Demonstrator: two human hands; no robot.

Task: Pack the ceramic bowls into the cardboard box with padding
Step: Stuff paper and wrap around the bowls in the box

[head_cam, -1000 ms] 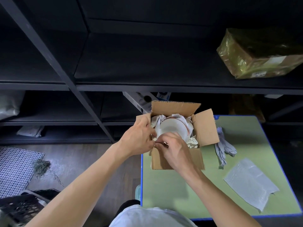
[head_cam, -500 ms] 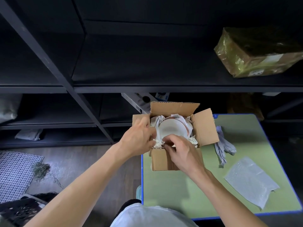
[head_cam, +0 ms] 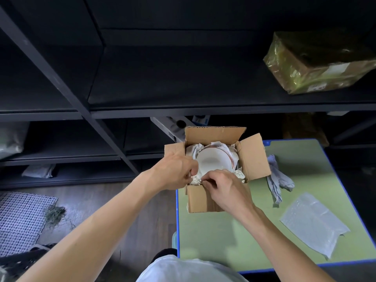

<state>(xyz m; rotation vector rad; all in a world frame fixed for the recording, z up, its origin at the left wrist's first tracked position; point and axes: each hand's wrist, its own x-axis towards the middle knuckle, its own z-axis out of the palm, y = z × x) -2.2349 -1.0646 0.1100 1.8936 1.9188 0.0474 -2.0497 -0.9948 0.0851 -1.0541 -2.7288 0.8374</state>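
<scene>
A person is standing at a green table [head_cam: 223, 237] with a blue edge, bending over an open cardboard box [head_cam: 200, 200] that is sitting at the table's far left corner with its flaps standing up. A white ceramic bowl [head_cam: 213, 162] is lying inside the box, with crumpled paper padding [head_cam: 195, 180] packed around it and bunched at the near edge. The right hand [head_cam: 225, 190] is reaching over the near wall of the box, its fingertips pinching a bit of that padding. The left hand [head_cam: 176, 171] is coming in over the left flap with its fingers curled down at the same near corner, touching the paper, though I cannot tell whether it is actually gripping it. To the right of the box a grey crumpled cloth [head_cam: 277, 180] is lying on the table, and nearer the person a sheet of bubble wrap [head_cam: 313, 222] is lying flat. Behind the table dark shelving [head_cam: 142, 82] is standing, with a parcel wrapped in yellowish film [head_cam: 317, 62] resting on it.
</scene>
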